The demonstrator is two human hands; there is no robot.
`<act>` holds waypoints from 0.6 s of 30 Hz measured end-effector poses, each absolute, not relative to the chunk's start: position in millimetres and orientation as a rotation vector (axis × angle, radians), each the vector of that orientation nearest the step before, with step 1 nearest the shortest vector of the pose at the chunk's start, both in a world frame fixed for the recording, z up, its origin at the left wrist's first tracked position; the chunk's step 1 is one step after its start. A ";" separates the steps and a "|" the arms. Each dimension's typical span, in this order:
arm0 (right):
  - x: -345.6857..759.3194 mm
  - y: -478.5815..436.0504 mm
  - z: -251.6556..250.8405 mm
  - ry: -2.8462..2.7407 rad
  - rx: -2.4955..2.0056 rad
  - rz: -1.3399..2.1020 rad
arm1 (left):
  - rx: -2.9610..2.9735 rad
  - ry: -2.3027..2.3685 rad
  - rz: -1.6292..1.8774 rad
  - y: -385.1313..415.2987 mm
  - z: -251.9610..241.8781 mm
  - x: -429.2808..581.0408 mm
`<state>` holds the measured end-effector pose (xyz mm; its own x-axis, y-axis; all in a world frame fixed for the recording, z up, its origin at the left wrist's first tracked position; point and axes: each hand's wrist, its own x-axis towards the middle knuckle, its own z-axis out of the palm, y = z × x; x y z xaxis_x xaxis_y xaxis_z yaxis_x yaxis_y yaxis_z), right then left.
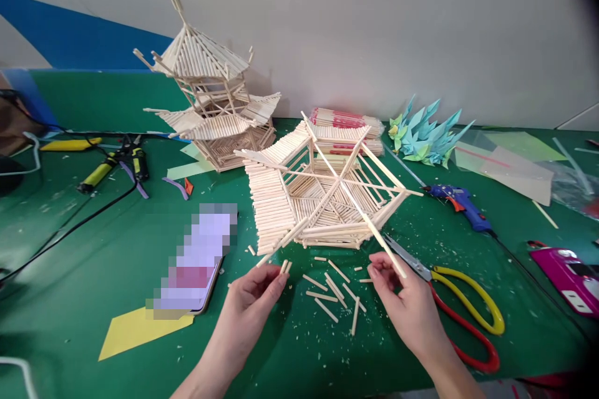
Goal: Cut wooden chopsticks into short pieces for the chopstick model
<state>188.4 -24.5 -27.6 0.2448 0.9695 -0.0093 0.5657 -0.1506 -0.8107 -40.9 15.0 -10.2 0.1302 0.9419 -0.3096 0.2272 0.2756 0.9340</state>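
The left hand [253,300] pinches short wooden sticks [285,267]; the right hand [406,300] curls near loose sticks [335,289], its grip unclear. Beyond, a partly roofed stick pavilion [271,206] stands on the green worktop [140,249]. Light fingertips, clear of its jutting beam [384,245], seem best.

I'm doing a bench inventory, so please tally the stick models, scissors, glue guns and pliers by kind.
Stick models: 2, a roofed tower and a lower frame
Scissors: 1
Glue guns: 1
Pliers: 1
Total: 5
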 end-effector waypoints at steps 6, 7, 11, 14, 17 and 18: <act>187.1 -28.4 -31.9 -1.625 -1.855 0.645 | 1.689 1.419 0.687 19.3 -15.5 -37.2; 184.7 -27.8 -32.2 -1.660 -1.845 0.640 | 1.721 1.411 0.667 19.4 -15.5 -34.8; 174.0 -22.2 -29.7 -1.753 -1.810 0.650 | 1.836 1.388 0.633 18.2 -15.9 -29.1; 169.3 -18.0 -25.9 -1.779 -1.807 0.669 | 1.978 1.398 0.612 18.3 -18.0 -27.6; 170.3 -17.2 -24.3 -1.794 -1.811 0.671 | 2.128 1.400 0.558 20.5 -20.9 -24.7; 171.7 -17.9 -24.5 -1.797 -1.815 0.668 | 2.174 1.397 0.538 21.4 -21.8 -23.4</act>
